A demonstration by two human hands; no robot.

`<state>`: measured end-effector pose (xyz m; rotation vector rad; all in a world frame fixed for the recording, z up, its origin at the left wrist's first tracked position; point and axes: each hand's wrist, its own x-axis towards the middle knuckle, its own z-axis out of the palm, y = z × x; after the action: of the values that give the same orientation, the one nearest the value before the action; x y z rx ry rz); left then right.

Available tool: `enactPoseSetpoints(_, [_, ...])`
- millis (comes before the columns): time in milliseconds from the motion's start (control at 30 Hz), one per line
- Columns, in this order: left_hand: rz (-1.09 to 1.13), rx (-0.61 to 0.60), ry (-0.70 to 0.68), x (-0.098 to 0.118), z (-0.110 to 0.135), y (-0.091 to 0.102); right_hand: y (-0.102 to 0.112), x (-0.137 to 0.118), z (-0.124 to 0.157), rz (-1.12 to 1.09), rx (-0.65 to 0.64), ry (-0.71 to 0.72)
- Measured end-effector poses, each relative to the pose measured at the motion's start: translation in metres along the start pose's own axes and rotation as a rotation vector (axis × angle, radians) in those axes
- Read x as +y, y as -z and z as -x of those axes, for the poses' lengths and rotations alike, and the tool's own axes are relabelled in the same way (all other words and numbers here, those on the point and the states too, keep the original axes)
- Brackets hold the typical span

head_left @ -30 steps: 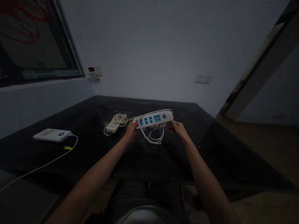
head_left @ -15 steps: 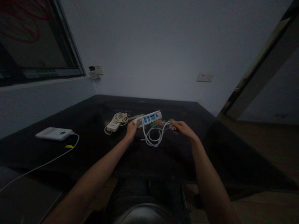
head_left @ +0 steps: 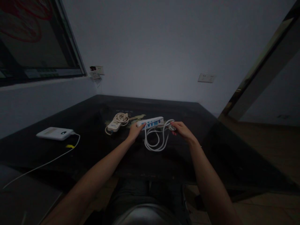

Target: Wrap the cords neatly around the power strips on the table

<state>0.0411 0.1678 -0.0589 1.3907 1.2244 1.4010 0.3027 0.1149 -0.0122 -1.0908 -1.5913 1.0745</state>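
A white power strip (head_left: 153, 122) with blue sockets is gripped at its left end by my left hand (head_left: 134, 130), the thumb on top. Its white cord (head_left: 155, 150) hangs in loose loops in front of the strip. My right hand (head_left: 181, 128) is closed on the gathered cord at the right, near the strip's far end; the fingers partly hide what is pinched there. To the left of my left hand lies a second, cream power strip (head_left: 114, 126) with its coiled cord (head_left: 121, 118) resting against it.
A white power bank (head_left: 55, 133) with a cable (head_left: 50, 162) plugged in lies on the left of the black table (head_left: 93, 107). A yellow scrap (head_left: 70, 146) is beside the cable. Wall sockets (head_left: 206, 78) are on the back wall, and a window (head_left: 37, 40) is at left.
The held power strip has moved slightly down and right and tilted to a flatter angle. The cord loops have widened to the right. Both hands keep their hold.
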Motion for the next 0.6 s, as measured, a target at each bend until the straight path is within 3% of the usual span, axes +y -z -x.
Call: enactPoseSetpoints(600, [-0.047,-0.124,0.077,-0.006,-0.001,-0.001,-0.013,0.005,-0.006,-0.141,-0.013,0.064])
